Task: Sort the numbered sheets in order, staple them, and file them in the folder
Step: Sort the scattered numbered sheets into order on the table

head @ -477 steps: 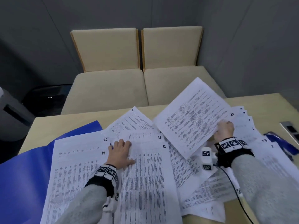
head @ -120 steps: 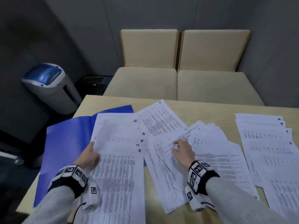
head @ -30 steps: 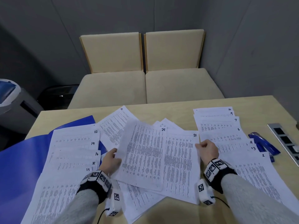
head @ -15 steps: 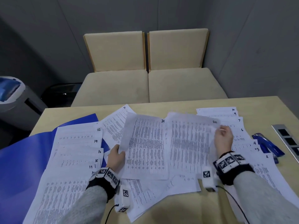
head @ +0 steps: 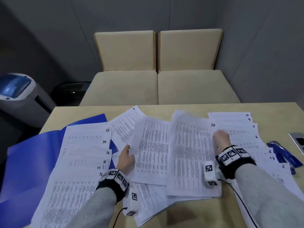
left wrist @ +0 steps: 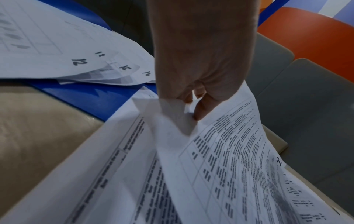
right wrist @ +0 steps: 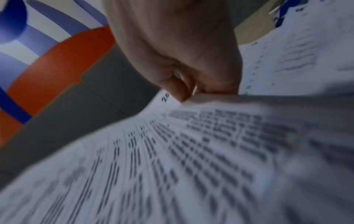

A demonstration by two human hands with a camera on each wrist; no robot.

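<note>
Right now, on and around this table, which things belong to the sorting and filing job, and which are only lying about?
For the job:
- sheet 20, pinched by the right hand
- sheet gripped by the left hand
- left row, 12 to 22
- right row, 2 to 10
- blue folder
- blue stapler

Lying about:
- two beige chairs
- grey bin
- socket panel

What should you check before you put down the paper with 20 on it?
1. Right hand pinches sheet 20: ok.
2. Number 20 readable at its corner: ok.
3. Left pile shows 22, 19, 16, 15, 13, 12; gap between 22 and 19 for it: ok.
4. Left hand free to help: not ok, it holds another sheet.
5. That sheet's number: cannot tell.
6. Blue folder open: ok.
</note>
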